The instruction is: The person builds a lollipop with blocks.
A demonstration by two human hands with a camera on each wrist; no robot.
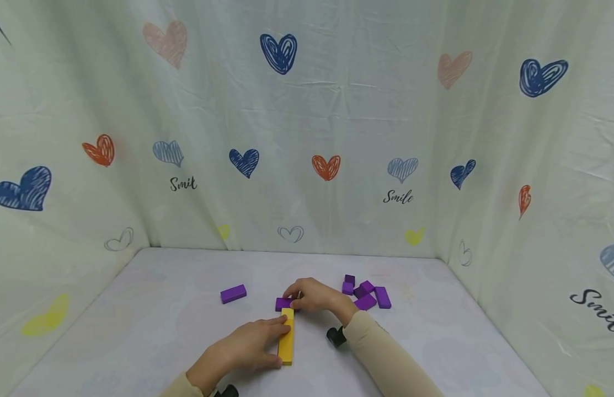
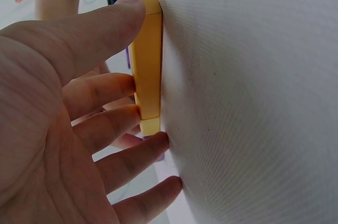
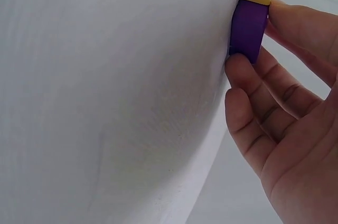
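Mid-desk, it all comes down to one corner: a yellow block running straight away from the person, and across its far end a purple block, apparently touching it, long axis turned crosswise. Right hand is the nearer one to that corner, coming in from the right, and it's pinching the purple block, thumb on the near side, fingers round the far side. Over to the left hand: fingers spread, nothing pinched, thumb and fingertips set against the yellow block's left side, thumb at the near end. So purple lies just beyond yellow, and the angle between those two looks like what counts. Out wide, a lone purple piece sits off to the left, more purple pieces bunched on the right, beyond the right hand.
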